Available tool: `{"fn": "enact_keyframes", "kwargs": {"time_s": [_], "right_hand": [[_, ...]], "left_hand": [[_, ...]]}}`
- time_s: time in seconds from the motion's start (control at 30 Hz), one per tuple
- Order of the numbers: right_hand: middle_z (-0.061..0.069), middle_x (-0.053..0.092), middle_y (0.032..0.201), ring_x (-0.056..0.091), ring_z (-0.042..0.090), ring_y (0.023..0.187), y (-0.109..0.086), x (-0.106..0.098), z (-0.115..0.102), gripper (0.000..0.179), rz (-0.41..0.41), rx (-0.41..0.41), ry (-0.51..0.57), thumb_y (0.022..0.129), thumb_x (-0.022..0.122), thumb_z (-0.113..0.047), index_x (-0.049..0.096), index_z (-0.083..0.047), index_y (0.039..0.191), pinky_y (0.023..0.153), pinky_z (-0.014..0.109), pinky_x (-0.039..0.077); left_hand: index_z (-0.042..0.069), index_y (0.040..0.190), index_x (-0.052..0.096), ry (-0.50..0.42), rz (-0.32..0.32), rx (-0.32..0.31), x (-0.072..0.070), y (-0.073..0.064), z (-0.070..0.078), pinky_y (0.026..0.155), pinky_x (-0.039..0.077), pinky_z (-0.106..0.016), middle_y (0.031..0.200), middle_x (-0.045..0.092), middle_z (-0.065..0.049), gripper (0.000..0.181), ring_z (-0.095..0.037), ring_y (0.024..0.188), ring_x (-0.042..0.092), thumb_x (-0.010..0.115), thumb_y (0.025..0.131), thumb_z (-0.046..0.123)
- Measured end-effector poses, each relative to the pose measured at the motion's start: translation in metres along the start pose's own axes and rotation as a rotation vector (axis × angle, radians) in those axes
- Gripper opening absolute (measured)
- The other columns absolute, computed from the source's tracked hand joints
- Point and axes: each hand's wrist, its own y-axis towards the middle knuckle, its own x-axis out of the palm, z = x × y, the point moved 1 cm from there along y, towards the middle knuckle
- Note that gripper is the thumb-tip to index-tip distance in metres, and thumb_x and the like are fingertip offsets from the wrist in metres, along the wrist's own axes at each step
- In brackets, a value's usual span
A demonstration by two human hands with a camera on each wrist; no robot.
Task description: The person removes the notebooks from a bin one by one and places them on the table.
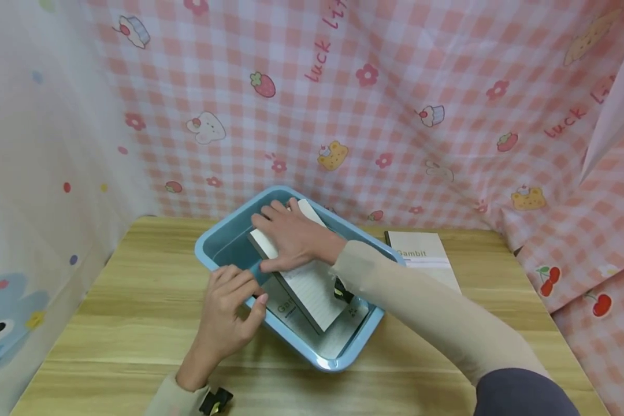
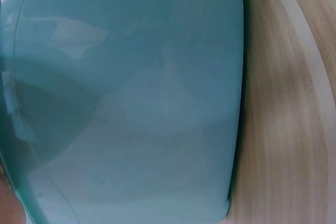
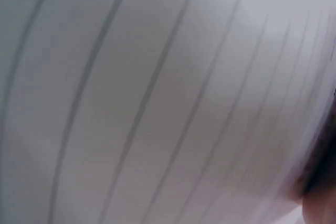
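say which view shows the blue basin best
The head view: most of the blue basin shows, rim and interior. The left wrist view shows mostly one wall, close up; the right wrist view, filled mostly by lined paper, shows none clearly.

Ruled notebook [image 1: 316,293], page up, inside blue basin [image 1: 333,364].

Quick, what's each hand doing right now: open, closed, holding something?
Left hand: closed, gripping the basin by its rim.
Right hand: on the lined notebook; whether it grips or just presses cannot be told.
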Motion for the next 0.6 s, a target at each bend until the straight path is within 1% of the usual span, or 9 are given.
{"fn": "enact_keyframes", "kwargs": {"time_s": [0.07,0.17,0.23,0.27,0.33,0.5,0.57,0.6], "right_hand": [[-0.001,0.049,0.111,0.038,0.019,0.099,-0.001,-0.007,0.002,0.057,0.022,0.009,0.003,0.083,0.06,-0.064,0.047,-0.02,0.118,0.084,0.041,0.021],[-0.001,0.053,0.117,0.042,0.017,0.104,-0.002,-0.021,0.004,0.062,0.036,0.033,0.01,0.083,0.06,-0.066,0.048,-0.02,0.122,0.085,0.041,0.022],[-0.001,0.054,0.118,0.044,0.017,0.104,-0.003,-0.03,0.004,0.063,0.043,0.049,0.019,0.083,0.059,-0.067,0.048,-0.02,0.123,0.085,0.042,0.022],[-0.001,0.054,0.119,0.044,0.017,0.105,-0.004,-0.035,0.005,0.066,0.047,0.056,0.027,0.082,0.059,-0.067,0.048,-0.02,0.127,0.085,0.043,0.022],[-0.001,0.053,0.117,0.043,0.018,0.103,-0.006,-0.045,0.007,0.068,0.063,0.067,0.038,0.082,0.059,-0.067,0.048,-0.019,0.129,0.085,0.043,0.022],[-0.002,0.051,0.109,0.04,0.019,0.098,-0.01,-0.07,0.01,0.061,0.105,0.068,0.046,0.081,0.058,-0.064,0.05,-0.019,0.122,0.084,0.045,0.021],[-0.001,0.051,0.108,0.04,0.02,0.098,-0.012,-0.079,0.01,0.058,0.116,0.066,0.035,0.081,0.058,-0.064,0.05,-0.019,0.117,0.083,0.045,0.021],[-0.001,0.052,0.11,0.041,0.02,0.099,-0.013,-0.084,0.01,0.058,0.124,0.067,0.031,0.081,0.057,-0.064,0.05,-0.019,0.117,0.084,0.046,0.021]], "left_hand": [[0.018,0.069,0.06,-0.002,0.001,-0.001,0.0,0.0,0.0,0.088,0.037,-0.042,0.072,0.059,0.008,0.025,-0.015,0.077,0.049,0.053,0.091,0.027],[0.019,0.069,0.06,-0.005,0.005,0.001,0.0,0.001,0.0,0.088,0.037,-0.042,0.071,0.059,0.008,0.023,-0.015,0.076,0.049,0.053,0.09,0.026],[0.019,0.068,0.06,-0.005,0.007,0.003,0.0,0.001,0.0,0.088,0.037,-0.042,0.071,0.059,0.008,0.022,-0.015,0.076,0.049,0.053,0.088,0.025],[0.019,0.068,0.059,-0.003,0.007,0.003,0.001,0.002,0.0,0.088,0.038,-0.042,0.071,0.059,0.008,0.022,-0.015,0.076,0.049,0.053,0.088,0.025],[0.019,0.068,0.059,0.0,0.008,0.005,0.001,0.002,0.0,0.088,0.038,-0.042,0.071,0.059,0.008,0.021,-0.016,0.076,0.049,0.053,0.087,0.024],[0.019,0.068,0.059,0.006,0.008,-0.001,0.002,0.001,0.0,0.088,0.038,-0.042,0.072,0.06,0.007,0.019,-0.016,0.076,0.05,0.054,0.085,0.023],[0.019,0.067,0.059,0.008,0.007,-0.009,0.002,-0.001,0.001,0.088,0.038,-0.042,0.072,0.061,0.007,0.018,-0.015,0.076,0.05,0.054,0.084,0.023],[0.019,0.067,0.059,0.009,0.006,-0.014,0.002,-0.001,0.001,0.088,0.038,-0.042,0.072,0.061,0.007,0.018,-0.015,0.077,0.05,0.054,0.084,0.023]]}}
